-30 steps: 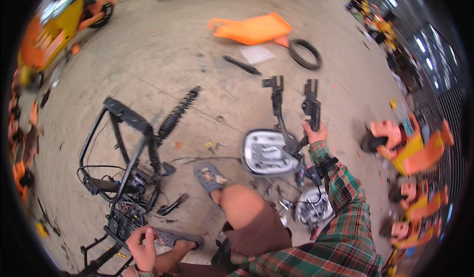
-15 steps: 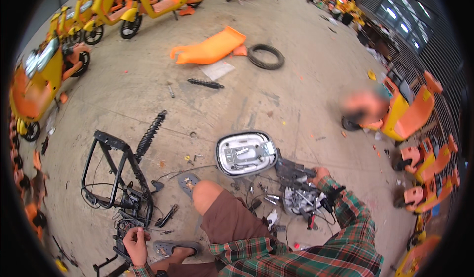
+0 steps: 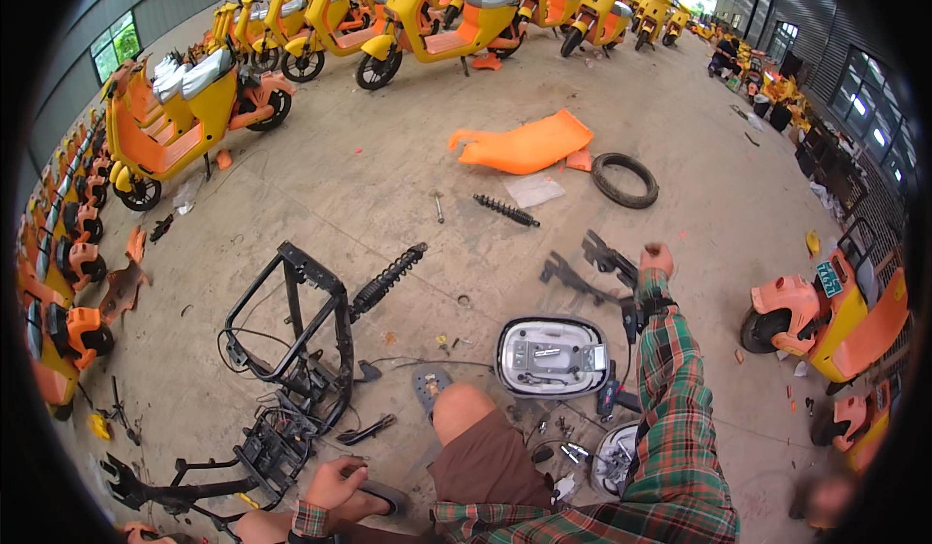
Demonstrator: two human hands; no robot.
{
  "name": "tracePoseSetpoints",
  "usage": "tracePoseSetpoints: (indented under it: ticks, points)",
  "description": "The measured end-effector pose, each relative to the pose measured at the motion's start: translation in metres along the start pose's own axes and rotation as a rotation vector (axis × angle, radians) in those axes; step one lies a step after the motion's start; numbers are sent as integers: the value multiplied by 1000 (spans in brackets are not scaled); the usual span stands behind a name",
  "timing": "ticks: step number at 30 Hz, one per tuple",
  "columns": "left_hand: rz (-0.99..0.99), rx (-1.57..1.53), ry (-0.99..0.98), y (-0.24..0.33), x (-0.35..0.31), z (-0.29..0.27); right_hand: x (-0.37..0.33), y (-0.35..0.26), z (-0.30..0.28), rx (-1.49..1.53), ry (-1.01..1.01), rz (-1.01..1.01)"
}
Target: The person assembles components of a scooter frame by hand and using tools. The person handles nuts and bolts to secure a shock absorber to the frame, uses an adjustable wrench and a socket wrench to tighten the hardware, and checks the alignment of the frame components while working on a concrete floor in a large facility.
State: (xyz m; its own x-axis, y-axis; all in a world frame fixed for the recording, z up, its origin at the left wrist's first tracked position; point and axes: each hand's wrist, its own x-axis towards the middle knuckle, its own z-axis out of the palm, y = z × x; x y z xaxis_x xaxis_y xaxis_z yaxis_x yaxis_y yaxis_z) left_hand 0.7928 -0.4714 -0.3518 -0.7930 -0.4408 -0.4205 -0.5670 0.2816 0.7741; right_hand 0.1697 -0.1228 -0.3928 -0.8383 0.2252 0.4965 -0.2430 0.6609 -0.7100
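My right hand (image 3: 656, 258) is stretched forward, its fingers closed at the side of a black forked metal part (image 3: 614, 264); my wrist partly hides where they meet. A black cable hangs beside this part. Low on the left, my left hand (image 3: 335, 481) is curled with thumb and fingers together near my knee; what it may hold is too small to make out. Beyond it lies a black scooter frame (image 3: 342, 350) with a shock absorber (image 3: 388, 277) attached. A white-lined oval shell (image 3: 553, 381) rests between my foot and right arm, a dark power drill (image 3: 609, 396) beside it.
Loose bolts and tools (image 3: 575, 454) lie near a second pale housing (image 3: 614, 461). Farther off are an orange panel (image 3: 524, 146), a tyre (image 3: 624, 181) and a loose shock absorber (image 3: 506, 210). Yellow-orange scooters (image 3: 437, 25) line the hall; another person (image 3: 723, 56) is far back right.
My right hand has moved forward past the oval shell, and the black forked part has moved with it. My view has tilted up and turned left. The left hand stays low, still curled.
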Motion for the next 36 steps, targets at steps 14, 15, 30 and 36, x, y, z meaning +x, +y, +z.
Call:
tracePoseSetpoints:
  ticks: [14, 15, 30, 36]
  points:
    - [131, 77, 90, 27, -2, -5, -227, -110, -135, 494, -1024, 402]
    - [137, 87, 84, 29, -3, -5, -225, -119, -147, 523, -1037, 423]
    - [135, -109, 259, 18, -5, -20, -385, -359, -114, 913, -1605, 1442]
    - [54, -290, 551, 16, 16, -25, -356, -294, 119, 1089, -1003, 1378]
